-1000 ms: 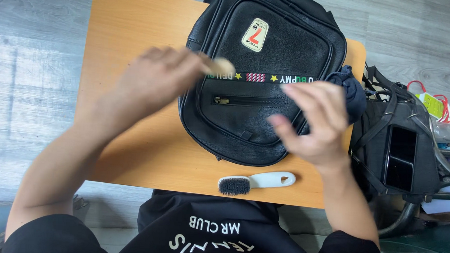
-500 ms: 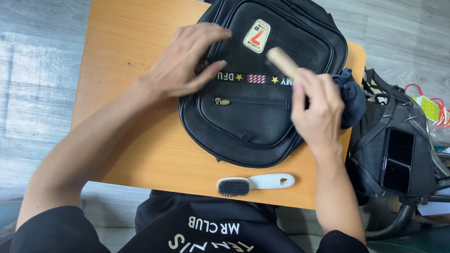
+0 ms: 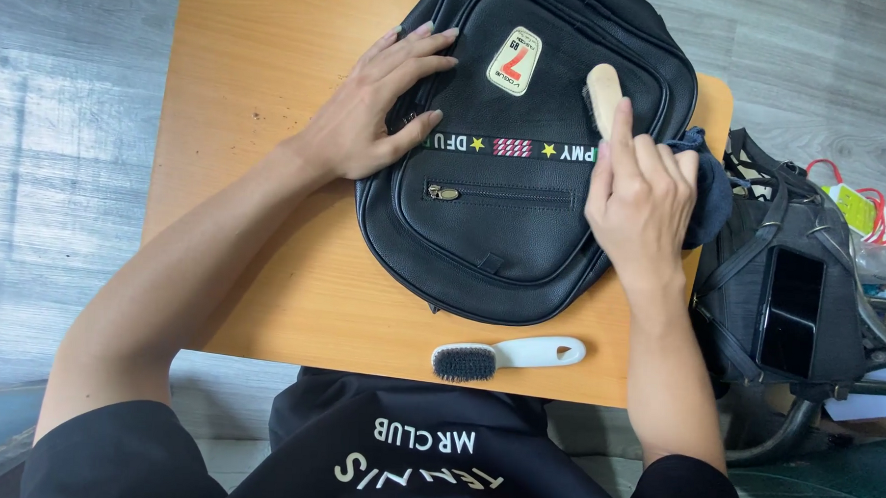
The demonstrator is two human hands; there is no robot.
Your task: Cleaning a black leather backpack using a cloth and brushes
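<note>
Head view: a rectangular orange wooden table (image 3: 269, 174) stands on a grey plank floor (image 3: 65, 118). A black faux-leather backpack (image 3: 502, 231) lies flat on the table, front panel up, with its zip pocket toward the person.

Left side: the left hand (image 3: 369, 119) lies palm down on the backpack's left edge. Its fingers (image 3: 426, 42) are open and spread, pressing on the leather near the upper left corner; they grip nothing. The thumb lies along the panel just above the patterned woven band (image 3: 510, 146) that crosses the bag.

Centre: a cream shield-shaped patch (image 3: 514, 60) sits on the upper panel, between the two hands. Below the backpack, near the table's front edge, a brush with a white plastic handle and dark bristles (image 3: 503, 357) lies on the tabletop, untouched and well apart from both hands.

Right side: the right hand (image 3: 641, 202) is closed around a small brush with a pale wooden back (image 3: 603, 88). The brush projects beyond the fingertips (image 3: 622, 113) and its bristle side touches the backpack's upper right panel, just above the band. A dark blue cloth (image 3: 705, 185) lies bunched just beside the knuckles, at the bag's right edge.

Far right: a second black bag with straps (image 3: 795, 301) rests beside the table.
</note>
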